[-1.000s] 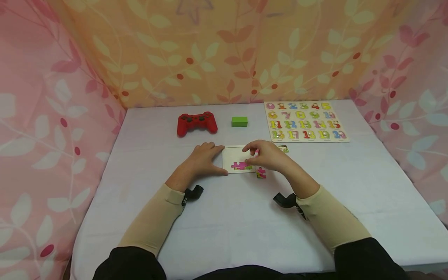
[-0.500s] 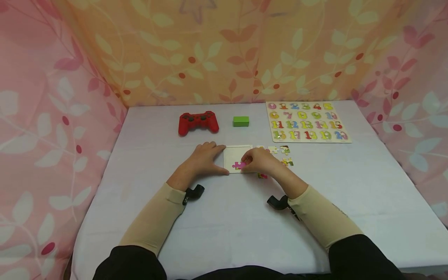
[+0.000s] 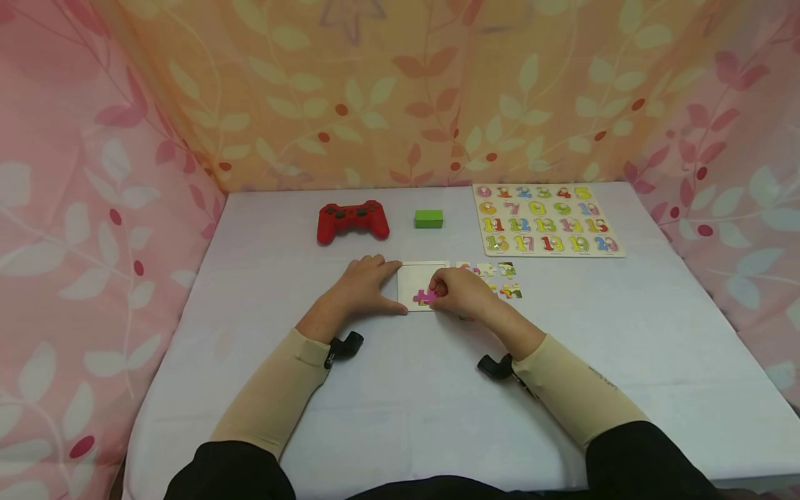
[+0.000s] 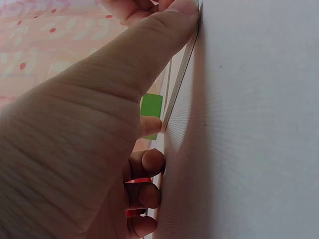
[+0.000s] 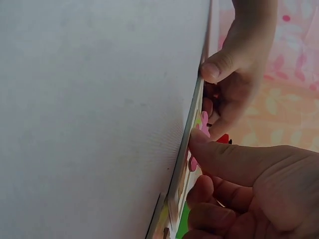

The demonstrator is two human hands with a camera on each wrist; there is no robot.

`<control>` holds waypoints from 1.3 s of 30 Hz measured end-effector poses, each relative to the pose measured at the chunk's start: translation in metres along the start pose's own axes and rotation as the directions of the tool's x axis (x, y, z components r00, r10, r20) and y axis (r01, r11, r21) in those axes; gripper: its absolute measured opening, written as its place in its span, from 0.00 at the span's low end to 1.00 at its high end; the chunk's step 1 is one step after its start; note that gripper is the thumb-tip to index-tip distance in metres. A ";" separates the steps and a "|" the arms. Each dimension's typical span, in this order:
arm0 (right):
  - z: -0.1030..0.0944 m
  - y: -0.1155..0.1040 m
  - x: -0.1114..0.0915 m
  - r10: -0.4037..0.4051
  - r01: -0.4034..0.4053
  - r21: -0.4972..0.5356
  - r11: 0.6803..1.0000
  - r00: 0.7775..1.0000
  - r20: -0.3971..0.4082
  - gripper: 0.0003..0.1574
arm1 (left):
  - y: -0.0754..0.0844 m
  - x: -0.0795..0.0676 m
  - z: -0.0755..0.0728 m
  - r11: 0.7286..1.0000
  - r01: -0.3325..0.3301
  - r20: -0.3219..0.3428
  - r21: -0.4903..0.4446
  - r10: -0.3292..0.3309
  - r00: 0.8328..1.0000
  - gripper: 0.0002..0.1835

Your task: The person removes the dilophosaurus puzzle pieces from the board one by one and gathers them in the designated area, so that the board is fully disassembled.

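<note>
A small white puzzle board (image 3: 412, 279) lies at the middle of the table, with a pink jigsaw piece (image 3: 423, 298) low on it. My left hand (image 3: 359, 288) holds the board at its left side, thumb at the near corner and index finger at the far corner. The other left fingers rest by the tabletop. My right hand (image 3: 465, 293) is over the board's right part, pinching a pink jigsaw piece (image 5: 193, 163) between thumb and fingers. That piece is mostly hidden by the fingers in the head view, close beside the other pink part.
Several loose jigsaw pieces (image 3: 510, 292) lie just right of the board, some partly behind my right hand. Farther back are a red game controller (image 3: 353, 221), a green block (image 3: 428, 219) and a number puzzle board (image 3: 546, 215). Patterned curtains (image 3: 400, 104) enclose the table.
My right hand has come down and slightly left onto the board, its fingers closing at the pink pieces. More loose pieces show beyond it. The left hand stays at the board's edge.
</note>
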State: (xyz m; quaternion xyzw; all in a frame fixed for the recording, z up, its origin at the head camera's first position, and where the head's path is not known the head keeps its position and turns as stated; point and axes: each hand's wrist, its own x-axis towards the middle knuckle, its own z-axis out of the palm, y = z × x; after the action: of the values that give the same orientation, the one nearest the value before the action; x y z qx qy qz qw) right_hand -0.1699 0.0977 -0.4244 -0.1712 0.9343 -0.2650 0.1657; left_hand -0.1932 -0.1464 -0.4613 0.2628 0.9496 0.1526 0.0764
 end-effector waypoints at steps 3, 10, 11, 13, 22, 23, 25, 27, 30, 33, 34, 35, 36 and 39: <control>0.003 0.003 0.001 -0.016 0.016 -0.009 1.000 1.000 -0.020 0.15 | 0.000 0.000 0.001 1.000 0.005 -0.001 0.006 -0.005 1.000 0.54; 0.004 0.002 -0.001 -0.045 0.044 -0.018 0.999 0.998 -0.038 0.14 | 0.000 0.000 0.001 1.000 0.005 -0.003 0.003 -0.005 1.000 0.54; 0.004 0.002 -0.001 -0.048 0.047 -0.019 0.999 0.998 -0.038 0.14 | 0.000 0.000 0.001 1.000 0.004 -0.004 0.003 -0.004 1.000 0.54; 0.004 0.002 0.000 -0.051 0.050 -0.026 0.998 0.998 -0.041 0.13 | 0.000 0.000 0.001 1.000 0.005 -0.003 0.001 -0.005 1.000 0.54; 0.001 0.001 -0.002 -0.091 0.087 -0.065 0.994 0.995 -0.052 0.09 | 0.001 0.001 0.001 1.000 0.008 -0.002 0.004 -0.008 1.000 0.54; 0.001 0.001 -0.002 -0.093 0.089 -0.067 0.994 0.994 -0.053 0.09 | 0.001 0.001 0.001 1.000 0.008 -0.002 0.005 -0.008 1.000 0.54; -0.001 0.001 -0.003 -0.094 0.090 -0.063 0.994 0.994 -0.054 0.09 | 0.001 0.001 0.001 1.000 0.010 -0.001 0.004 -0.010 1.000 0.54; -0.003 0.000 -0.005 -0.088 0.085 -0.051 0.995 0.994 -0.058 0.10 | 0.001 0.000 0.001 1.000 0.011 0.000 0.005 -0.011 1.000 0.54; -0.008 -0.001 -0.010 -0.083 0.083 0.002 0.997 0.995 -0.058 0.12 | 0.002 0.000 0.000 1.000 0.015 0.004 0.010 -0.015 1.000 0.54; -0.014 -0.001 -0.014 -0.084 0.088 0.065 0.994 0.995 -0.055 0.13 | 0.002 -0.001 -0.001 1.000 0.022 0.010 0.014 -0.022 1.000 0.55; -0.016 -0.001 -0.016 -0.086 0.091 0.087 0.992 0.995 -0.053 0.13 | 0.003 -0.001 -0.001 1.000 0.025 0.012 0.014 -0.025 1.000 0.55; -0.018 -0.001 -0.017 -0.087 0.092 0.106 0.990 0.995 -0.049 0.13 | 0.003 -0.001 -0.001 1.000 0.027 0.013 0.012 -0.028 1.000 0.55; -0.021 -0.001 -0.019 -0.087 0.092 0.122 0.988 0.995 -0.049 0.13 | 0.003 -0.001 -0.001 1.000 0.028 0.014 0.010 -0.029 0.999 0.55; -0.028 0.000 -0.023 -0.090 0.097 0.167 0.981 0.995 -0.047 0.13 | 0.004 -0.001 -0.001 0.999 0.031 0.014 0.012 -0.031 0.999 0.55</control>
State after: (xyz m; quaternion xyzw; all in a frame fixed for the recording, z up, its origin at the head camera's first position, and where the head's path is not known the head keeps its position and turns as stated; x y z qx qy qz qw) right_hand -0.1606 0.1198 -0.3969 -0.1952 0.9025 -0.3539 0.1487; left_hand -0.1913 -0.1439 -0.4589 0.2494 0.9540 0.1438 0.0841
